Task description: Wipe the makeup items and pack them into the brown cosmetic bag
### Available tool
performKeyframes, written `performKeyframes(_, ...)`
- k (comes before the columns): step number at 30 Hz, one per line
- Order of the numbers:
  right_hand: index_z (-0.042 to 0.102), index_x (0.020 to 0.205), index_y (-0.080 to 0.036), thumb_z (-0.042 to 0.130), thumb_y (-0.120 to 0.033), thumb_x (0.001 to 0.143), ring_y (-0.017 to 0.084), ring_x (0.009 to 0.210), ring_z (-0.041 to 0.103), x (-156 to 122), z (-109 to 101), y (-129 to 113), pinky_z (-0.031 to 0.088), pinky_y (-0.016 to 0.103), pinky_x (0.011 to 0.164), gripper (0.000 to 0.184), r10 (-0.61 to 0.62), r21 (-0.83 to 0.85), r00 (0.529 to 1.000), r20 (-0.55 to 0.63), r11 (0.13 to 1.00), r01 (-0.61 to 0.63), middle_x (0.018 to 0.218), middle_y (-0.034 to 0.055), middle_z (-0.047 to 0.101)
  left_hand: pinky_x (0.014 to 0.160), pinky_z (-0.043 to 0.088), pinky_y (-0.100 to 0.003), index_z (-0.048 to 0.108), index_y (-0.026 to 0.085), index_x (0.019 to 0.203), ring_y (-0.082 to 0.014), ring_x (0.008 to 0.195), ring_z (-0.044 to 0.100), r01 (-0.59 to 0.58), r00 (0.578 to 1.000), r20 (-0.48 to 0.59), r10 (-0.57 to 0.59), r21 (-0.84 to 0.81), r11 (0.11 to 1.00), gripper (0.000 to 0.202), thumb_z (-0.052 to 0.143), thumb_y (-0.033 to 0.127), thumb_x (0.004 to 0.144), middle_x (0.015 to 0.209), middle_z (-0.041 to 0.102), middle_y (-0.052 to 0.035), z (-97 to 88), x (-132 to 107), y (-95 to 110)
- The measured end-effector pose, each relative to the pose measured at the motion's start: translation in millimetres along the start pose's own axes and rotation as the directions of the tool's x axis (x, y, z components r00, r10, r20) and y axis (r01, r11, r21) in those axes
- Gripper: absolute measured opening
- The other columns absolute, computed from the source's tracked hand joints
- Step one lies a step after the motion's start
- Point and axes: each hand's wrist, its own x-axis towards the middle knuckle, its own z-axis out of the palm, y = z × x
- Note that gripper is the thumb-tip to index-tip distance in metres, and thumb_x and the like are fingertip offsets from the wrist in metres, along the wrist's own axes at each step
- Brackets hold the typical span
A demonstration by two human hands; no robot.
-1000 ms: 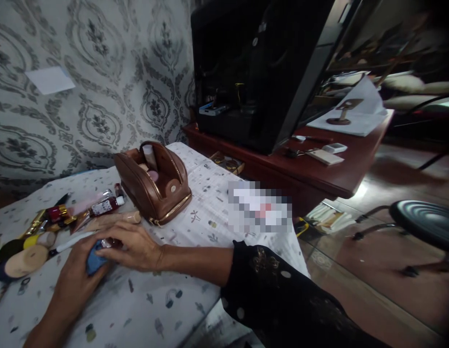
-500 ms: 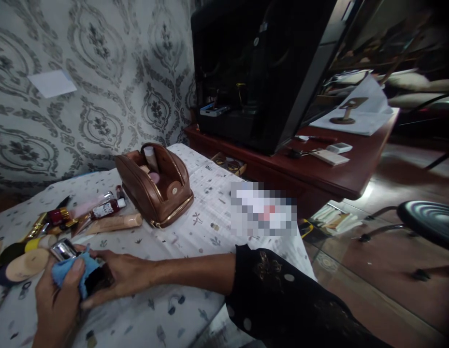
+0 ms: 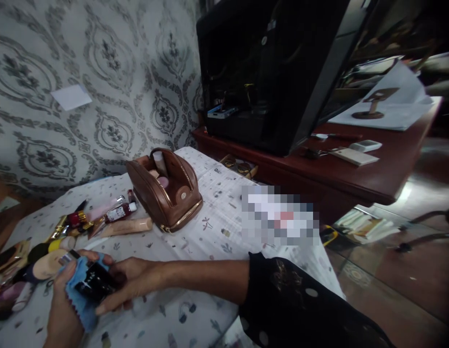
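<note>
My right hand (image 3: 132, 285) is closed around a small dark bottle (image 3: 95, 286) with a silver cap, held just above the patterned tablecloth (image 3: 210, 232). My left hand (image 3: 63, 309) presses a blue cloth (image 3: 79, 302) against the bottle from the left side. Both hands sit at the lower left of the view. Just beyond them lie several cosmetics (image 3: 57, 237): tubes, compacts and small bottles. An open brown leather pouch (image 3: 166, 191) with items inside stands farther back on the table.
A beige tube (image 3: 128, 226) lies beside the pouch. A dark cabinet (image 3: 267, 72) stands on a reddish wooden bench (image 3: 354, 174) at the right. Patterned wallpaper (image 3: 82, 72) backs the table. Books (image 3: 365, 224) lie on the floor at right.
My hands lifted the bottle and cloth off the table and turned it, so its dark body faces up. The view shifted slightly to the left.
</note>
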Motion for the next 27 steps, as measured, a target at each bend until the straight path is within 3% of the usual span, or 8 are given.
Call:
performKeyframes(3,0.058,0.071,-0.016,0.091,-0.038,0.058,0.006,0.053,0.053,2.1,-2.2,3.8,0.046,0.017,0.054,0.042,0.052,0.056,0.992,0.117,0.997,-0.059,0.060,-0.0085,0.057,0.046,0.054,-0.030,0.058,0.023,0.075,-0.0221,0.061,0.064,-0.047,0.998,0.045,0.048,-0.015,0.999,0.053,0.082,0.056,0.042,0.072,0.067,-0.0004,2.6,-5.4,2.5)
performKeyframes(8,0.061,0.079,-0.016,0.091,-0.034,0.057,0.007,0.053,0.055,5.0,-2.4,11.3,0.050,0.018,0.053,0.042,0.082,0.196,0.967,0.241,0.972,-0.131,0.063,-0.0071,0.061,0.057,0.059,-0.026,0.064,0.024,0.093,-0.0189,0.073,0.064,-0.119,0.993,-0.008,0.119,-0.090,0.989,0.053,0.084,0.044,0.049,0.083,0.067,0.0005,6.0,-12.2,8.8)
performKeyframes(12,0.064,0.076,-0.013,0.083,-0.025,0.067,0.011,0.054,0.061,11.2,2.1,14.1,0.057,0.025,0.059,0.024,0.089,0.329,0.915,0.394,0.916,-0.231,0.062,-0.0035,0.064,0.064,0.060,-0.025,0.061,0.024,0.091,-0.0128,0.066,0.058,-0.131,0.991,0.010,0.135,-0.194,0.972,0.049,0.083,0.036,0.049,0.073,0.058,0.0048,10.8,-15.4,9.6)
performKeyframes(15,0.065,0.072,-0.010,0.068,-0.017,0.080,0.010,0.053,0.063,13.4,6.3,14.2,0.054,0.020,0.053,0.012,0.113,0.391,0.906,0.408,0.875,-0.285,0.064,0.0022,0.068,0.066,0.060,-0.026,0.059,0.023,0.087,-0.0098,0.059,0.051,-0.148,0.988,0.023,0.155,-0.180,0.972,0.047,0.083,0.032,0.047,0.065,0.049,0.0068,16.0,-13.6,9.5)
performKeyframes(18,0.058,0.062,-0.014,0.071,-0.017,0.080,0.005,0.035,0.044,9.0,7.8,11.4,0.032,0.013,0.033,0.022,0.122,0.397,0.920,0.373,0.875,-0.277,0.050,-0.0029,0.058,0.065,0.058,-0.024,0.057,0.022,0.084,-0.0075,0.054,0.044,-0.151,0.986,0.053,0.159,-0.131,0.980,0.044,0.083,0.028,0.049,0.059,0.042,0.0087,23.6,-8.9,9.9)
performKeyframes(20,0.050,0.057,-0.016,0.075,-0.019,0.077,0.003,0.031,0.034,4.0,6.9,7.8,0.022,0.014,0.030,0.032,0.132,0.359,0.944,0.303,0.902,-0.242,0.044,-0.0068,0.049,0.063,0.057,-0.023,0.056,0.022,0.081,-0.0070,0.052,0.042,-0.137,0.987,0.067,0.144,-0.106,0.985,0.041,0.084,0.027,0.051,0.056,0.040,0.0093,28.6,-4.7,9.5)
performKeyframes(24,0.051,0.060,-0.018,0.073,-0.019,0.076,0.006,0.037,0.041,-3.8,3.1,1.6,0.032,0.016,0.037,0.028,0.188,0.057,0.981,-0.049,0.981,-0.185,0.046,-0.0076,0.050,0.065,0.055,-0.021,0.054,0.021,0.075,-0.0059,0.049,0.042,-0.175,0.981,0.071,0.181,-0.085,0.981,0.036,0.084,0.024,0.054,0.052,0.041,0.0103,32.4,5.3,4.4)
performKeyframes(27,0.056,0.071,-0.019,0.077,-0.025,0.069,0.011,0.050,0.052,-6.1,1.2,2.3,0.043,0.021,0.047,0.022,0.045,-0.250,0.979,-0.197,0.963,-0.095,0.056,-0.0072,0.053,0.065,0.054,-0.021,0.055,0.020,0.073,-0.0065,0.050,0.045,-0.225,0.973,0.037,0.227,-0.052,0.973,0.032,0.082,0.022,0.055,0.052,0.047,0.0097,29.9,9.9,-0.4)
